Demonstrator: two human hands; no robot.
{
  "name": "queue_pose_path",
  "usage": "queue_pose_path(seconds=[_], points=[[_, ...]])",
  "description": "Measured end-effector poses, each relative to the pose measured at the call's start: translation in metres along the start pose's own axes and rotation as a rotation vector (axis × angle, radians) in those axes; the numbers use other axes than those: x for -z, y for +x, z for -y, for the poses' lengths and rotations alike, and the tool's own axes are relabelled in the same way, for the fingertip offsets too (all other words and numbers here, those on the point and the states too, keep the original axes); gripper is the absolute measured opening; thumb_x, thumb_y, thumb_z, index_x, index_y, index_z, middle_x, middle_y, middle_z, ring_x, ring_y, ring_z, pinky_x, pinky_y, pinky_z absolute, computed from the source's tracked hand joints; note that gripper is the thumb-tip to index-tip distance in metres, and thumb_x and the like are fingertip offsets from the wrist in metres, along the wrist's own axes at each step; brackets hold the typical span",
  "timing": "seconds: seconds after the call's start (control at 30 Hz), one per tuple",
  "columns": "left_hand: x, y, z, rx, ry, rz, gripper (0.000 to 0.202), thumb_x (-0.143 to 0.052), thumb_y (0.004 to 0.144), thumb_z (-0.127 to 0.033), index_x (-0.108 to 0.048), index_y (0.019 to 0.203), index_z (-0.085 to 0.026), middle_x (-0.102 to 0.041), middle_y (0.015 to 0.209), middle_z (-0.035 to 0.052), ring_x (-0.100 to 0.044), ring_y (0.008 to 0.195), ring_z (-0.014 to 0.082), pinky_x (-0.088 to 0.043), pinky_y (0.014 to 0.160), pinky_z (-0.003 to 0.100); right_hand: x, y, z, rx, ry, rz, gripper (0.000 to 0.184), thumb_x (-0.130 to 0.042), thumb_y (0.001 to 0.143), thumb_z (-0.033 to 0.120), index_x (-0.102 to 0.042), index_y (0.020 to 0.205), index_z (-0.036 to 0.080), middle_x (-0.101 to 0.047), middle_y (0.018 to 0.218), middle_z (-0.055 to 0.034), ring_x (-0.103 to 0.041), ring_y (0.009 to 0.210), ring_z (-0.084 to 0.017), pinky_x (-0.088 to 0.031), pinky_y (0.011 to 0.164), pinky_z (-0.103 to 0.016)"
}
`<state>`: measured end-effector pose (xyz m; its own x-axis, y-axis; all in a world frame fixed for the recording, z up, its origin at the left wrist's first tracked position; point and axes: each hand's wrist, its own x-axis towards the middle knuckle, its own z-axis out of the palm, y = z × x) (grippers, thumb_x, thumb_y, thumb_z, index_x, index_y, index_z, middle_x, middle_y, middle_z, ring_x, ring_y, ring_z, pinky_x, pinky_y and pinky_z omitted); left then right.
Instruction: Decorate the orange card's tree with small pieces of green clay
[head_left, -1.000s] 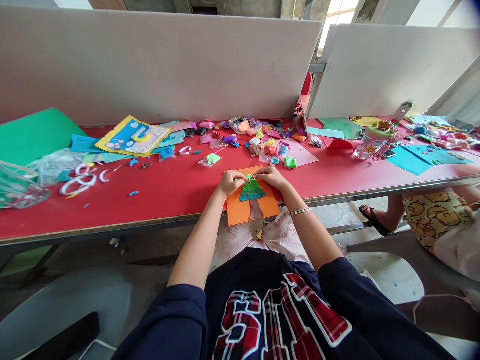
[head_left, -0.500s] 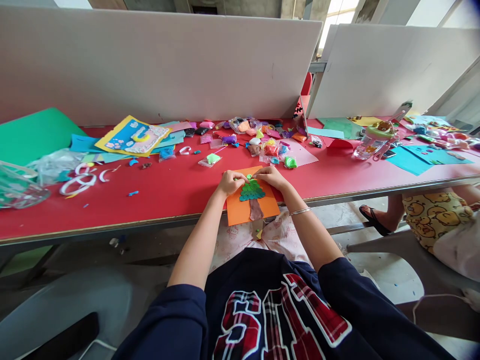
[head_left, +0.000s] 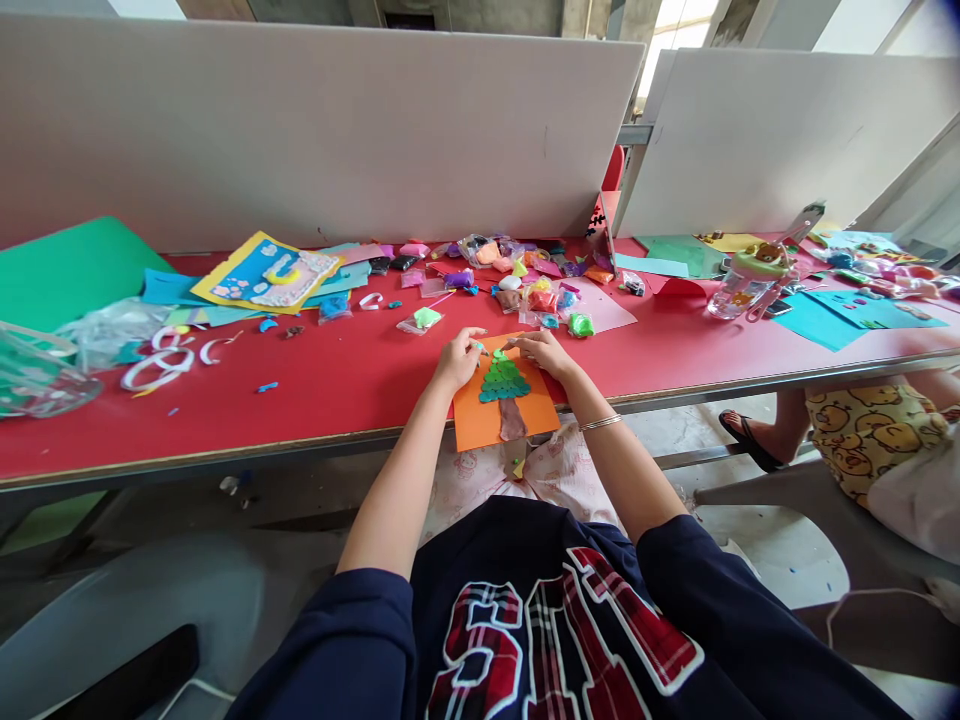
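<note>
An orange sheet of paper (head_left: 471,425) lies over the front edge of the red table, with a clay tree on it. The tree has a layered green top (head_left: 504,380), lighter at the tip and darker below, and a brown trunk (head_left: 512,420). My left hand (head_left: 460,358) rests at the upper left of the sheet, fingers apart and beside the tree. From the other side, my right hand (head_left: 546,352) stretches its fingers to the tree's tip; no held thing shows in them. Any small piece beneath the fingertips is hidden.
Small packets of coloured clay (head_left: 541,298) lie beyond the sheet, with a green one (head_left: 580,325) closest. Leftward are a yellow-bordered picture (head_left: 266,272) and white strips (head_left: 157,368). A clear bottle (head_left: 739,290) stands to the right. White panels (head_left: 322,130) rise behind.
My left hand has drawn back left from the tree's tip, and its fingers have spread. My right hand stays near the tip. The sheet has not moved.
</note>
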<state>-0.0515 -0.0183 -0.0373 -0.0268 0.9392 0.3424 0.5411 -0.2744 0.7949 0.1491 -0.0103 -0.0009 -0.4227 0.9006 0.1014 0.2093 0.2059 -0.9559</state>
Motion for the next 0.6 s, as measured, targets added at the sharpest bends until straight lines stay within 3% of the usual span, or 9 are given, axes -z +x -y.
queue_pose_path(seconds=[0.1,0.3,0.47,0.6], points=[[0.0,-0.002,-0.003,0.013,0.0,0.0,0.035,-0.048,0.081,-0.017,-0.064,0.112,-0.014,-0.071,0.078,0.0043,-0.062,0.06,0.0148,-0.049,0.064,0.027,0.0,0.002,0.0,-0.005,0.164,0.028,0.007,-0.045,0.067,0.02,-0.05,0.071,0.017,-0.033,0.057,0.0047,-0.024,0.05,-0.008,-0.017,0.049,-0.026],[0.003,-0.004,-0.009,-0.113,0.055,-0.114,0.02,-0.058,0.083,-0.026,-0.074,0.091,-0.016,-0.074,0.098,0.0101,-0.069,0.093,0.0225,-0.052,0.085,0.032,-0.002,0.002,0.001,-0.036,0.317,-0.012,0.019,-0.04,0.056,0.009,-0.036,0.072,0.021,-0.031,0.059,0.0058,-0.021,0.047,-0.007,-0.015,0.046,-0.024],[0.003,-0.004,-0.011,-0.179,0.167,-0.246,0.023,-0.058,0.085,-0.032,-0.074,0.083,-0.016,-0.073,0.083,0.0089,-0.067,0.078,0.0204,-0.052,0.074,0.03,-0.002,0.003,-0.005,-0.015,0.294,-0.038,0.017,-0.043,0.065,0.01,-0.038,0.078,0.021,-0.038,0.057,0.0066,-0.03,0.046,-0.007,-0.022,0.044,-0.021],[0.001,-0.004,-0.01,-0.224,0.261,-0.325,0.025,-0.055,0.087,-0.031,-0.072,0.079,-0.016,-0.069,0.076,0.0078,-0.064,0.071,0.0185,-0.049,0.07,0.029,-0.004,0.005,-0.009,-0.008,0.276,-0.057,0.02,-0.049,0.079,0.02,-0.039,0.096,0.022,-0.055,0.065,0.005,-0.047,0.049,-0.009,-0.036,0.046,-0.02]])
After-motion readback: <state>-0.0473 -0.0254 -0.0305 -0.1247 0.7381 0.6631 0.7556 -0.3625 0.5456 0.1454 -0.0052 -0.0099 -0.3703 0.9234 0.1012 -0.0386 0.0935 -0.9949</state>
